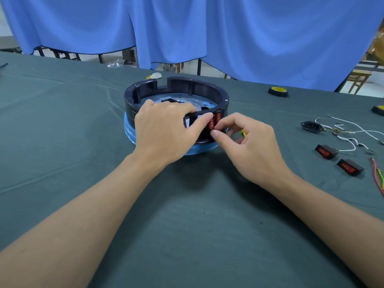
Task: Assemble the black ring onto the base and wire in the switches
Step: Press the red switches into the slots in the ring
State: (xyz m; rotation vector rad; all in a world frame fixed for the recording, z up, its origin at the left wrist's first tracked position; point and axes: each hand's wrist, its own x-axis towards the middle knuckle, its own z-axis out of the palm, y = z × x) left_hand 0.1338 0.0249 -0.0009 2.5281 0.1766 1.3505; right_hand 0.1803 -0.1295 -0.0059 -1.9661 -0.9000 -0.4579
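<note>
1. Nearest, two bare forearms reach across the dark green cloth-covered table (187,225) toward the work.
2. The right hand (249,146) has its fingers curled. Its thumb and forefinger pinch the lower end of a small red rocker switch (211,124) at the ring's near wall.
3. The left hand (164,129) hooks its fingers over the near wall of the black plastic ring (207,85), with its thumb laid against the top of that same switch.
4. The ring sits on the round blue base (129,129) at mid-table. A second red switch (218,117) looks seated just beside the held one.
5. The step in hand seems to be pressing this switch into its slot. The next move likely calls for a square, even push until it clips, with the left hand bracing the ring.
6. To the right, well apart from the ring, lie a spare red rocker switch (326,151), another spare (350,166), a black power inlet socket (311,126) and loose white wires (353,129). Wiring looks not yet done.
7. The hands hide the slots, so I cannot tell how far home the switch is. Red and green leads are cut off at the right edge.
8. Farthest are a yellow-and-black tape roll (278,91) and a blue curtain (249,38).
</note>
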